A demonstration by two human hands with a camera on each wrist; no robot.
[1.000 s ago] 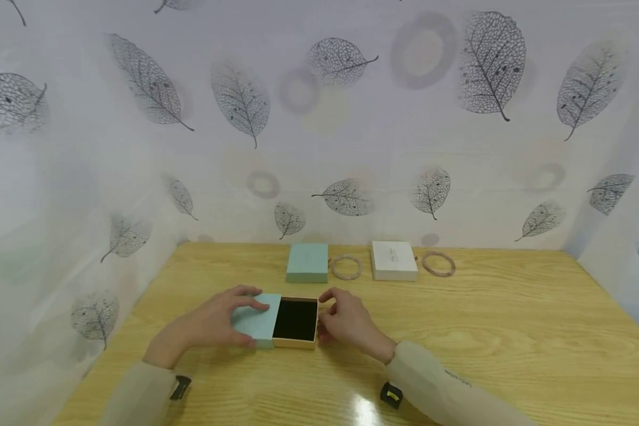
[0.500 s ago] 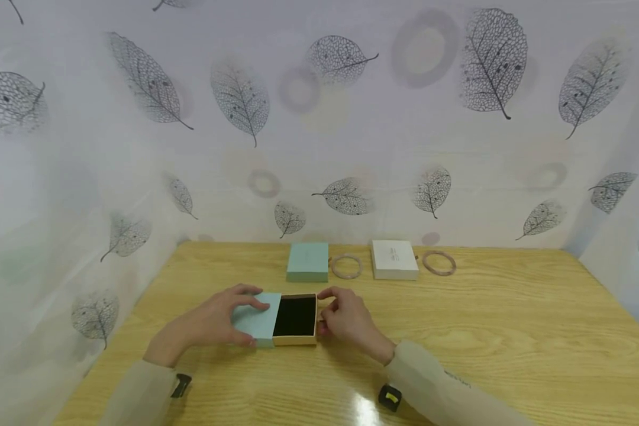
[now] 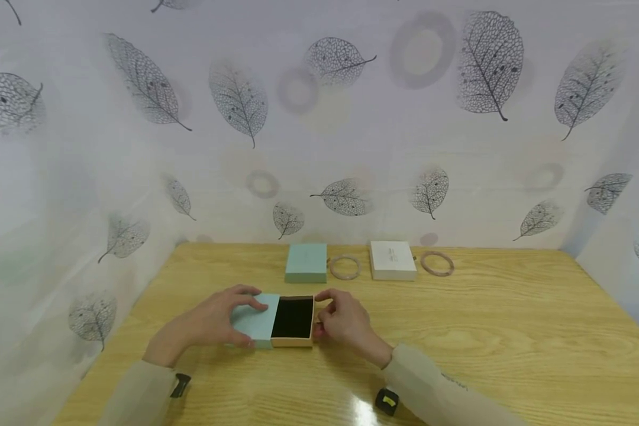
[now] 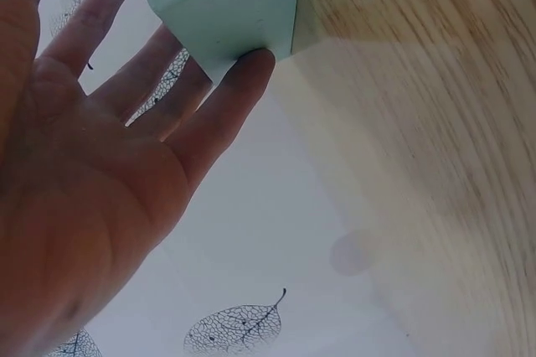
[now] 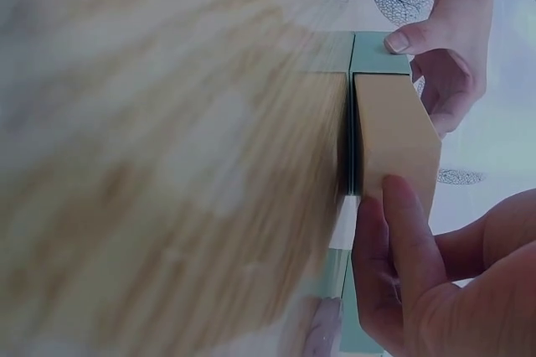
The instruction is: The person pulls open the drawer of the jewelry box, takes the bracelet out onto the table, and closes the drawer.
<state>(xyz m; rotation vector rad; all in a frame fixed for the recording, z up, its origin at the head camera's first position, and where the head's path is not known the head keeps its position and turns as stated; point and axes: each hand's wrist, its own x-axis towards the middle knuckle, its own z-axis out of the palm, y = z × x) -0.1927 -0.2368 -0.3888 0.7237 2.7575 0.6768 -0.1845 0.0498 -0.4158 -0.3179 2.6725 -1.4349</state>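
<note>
A pale blue drawer-style gift box lies on the table, its inner tray partly slid out to the right. Black lining fills the tray. My left hand grips the blue sleeve, thumb at its near edge and fingers over the top and far side. At the tray's right end, my right hand holds on with bent fingers. In the right wrist view its fingertips rest against the tan end of the tray.
Behind, a mint-green box and a white box stand near the back edge. Beside each lies a bangle: a pale one and a pinkish one. A leaf-patterned sheet hangs behind the wooden table.
The tray has slid slightly left into the sleeve, and my right hand has moved left with it. My left hand stays on the sleeve.
</note>
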